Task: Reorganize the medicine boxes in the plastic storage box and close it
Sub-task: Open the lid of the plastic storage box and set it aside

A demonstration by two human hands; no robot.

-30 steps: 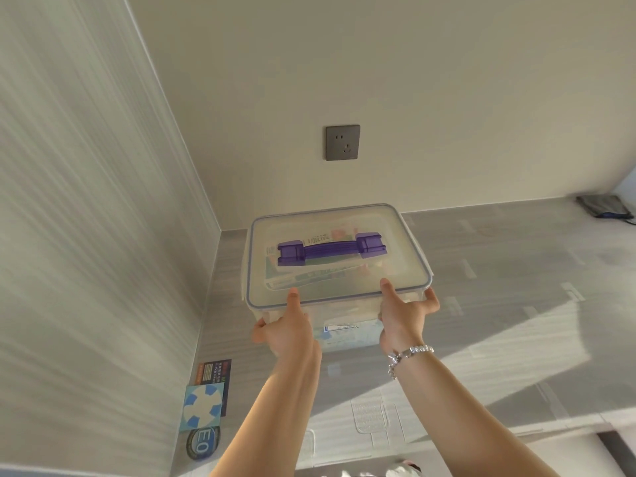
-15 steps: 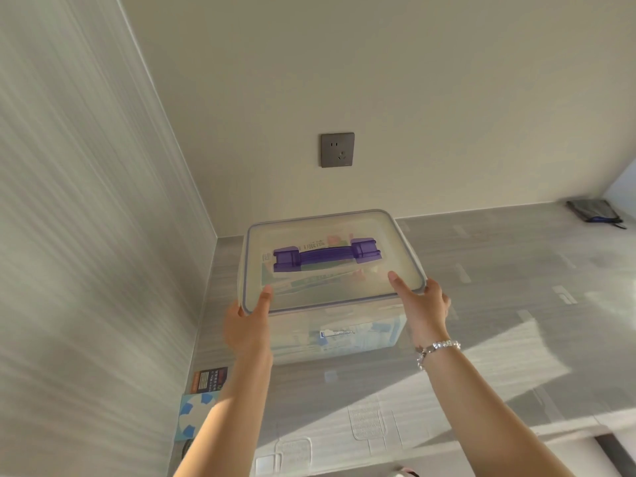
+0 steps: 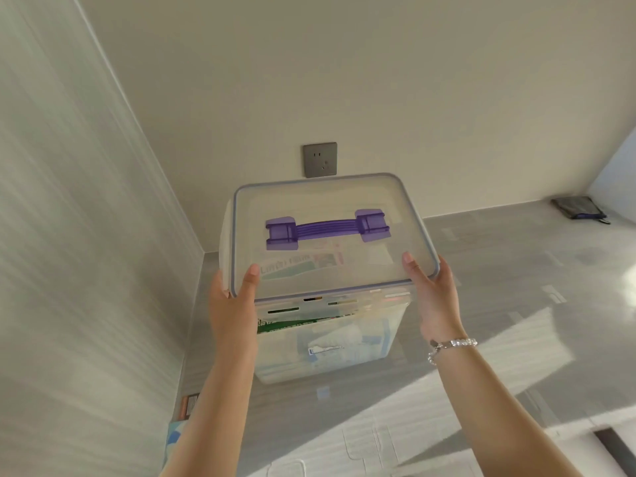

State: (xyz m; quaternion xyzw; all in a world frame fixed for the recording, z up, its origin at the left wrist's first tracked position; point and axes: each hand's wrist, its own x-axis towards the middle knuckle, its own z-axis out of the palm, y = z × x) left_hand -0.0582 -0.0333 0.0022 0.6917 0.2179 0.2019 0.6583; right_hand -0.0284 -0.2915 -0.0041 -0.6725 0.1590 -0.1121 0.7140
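Two hands on one box (image 3: 327, 342), a clear plastic tub carried above the grey floor (image 3: 499, 304), near the corner where the pale wall (image 3: 378, 80) meets the streaked side wall (image 3: 69, 235). Left hand (image 3: 230, 304) clamped on the near left corner, thumb laid over the lid (image 3: 330, 235), fingers wrapped round the side. Right hand (image 3: 432, 290) gripping the near right corner likewise, thumb on top, fingers under the rim; beaded bracelet (image 3: 451, 347) on that wrist. Lid seated on the box, frosted, blue-edged, with a purple handle (image 3: 327, 229) flat across its middle. Cannot tell whether the latches are snapped down. Inside, seen through the plastic: medicine boxes (image 3: 296, 321), one green and white against the front wall, paler blue-and-white packs lower down, more printed cartons blurred under the lid. Grey socket (image 3: 320, 160) on the wall just behind the far edge of the lid. Dark flat object (image 3: 580, 208) on the floor by the far right wall, well apart. Orange-and-dark leaflet (image 3: 188, 406) and a blue-and-white card (image 3: 173, 438) on the floor at lower left, beside the left forearm. Sunlight in broad bands across the near floor.
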